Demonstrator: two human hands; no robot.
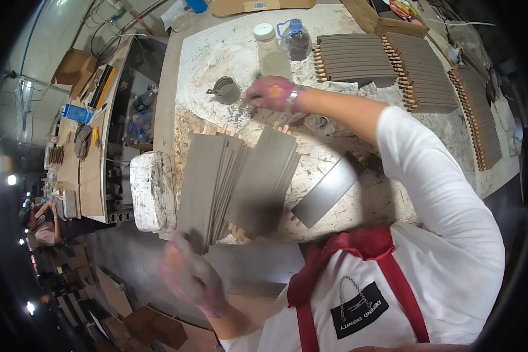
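A fan of long grey panels (240, 179) with wooden dowels at their ends lies on the glue-spattered workbench (217, 53). My right hand (271, 94), in a pink glove, reaches over them with fingers curled, next to a small grey pot (226, 90). Whether it pinches something is unclear. My left hand (189, 276), also gloved and motion-blurred, hovers below the bench's near edge at the lower end of the leftmost panel. Its grip cannot be made out. A single grey panel (325, 190) lies apart to the right.
A white crusted block (152, 190) sits at the bench's left edge. A clear jar (273, 53) and a jug with a blue handle (294, 38) stand at the back. Stacked grey panels (358, 58) line the far right. Cardboard boxes (152, 325) lie below; another person (41, 226) works at left.
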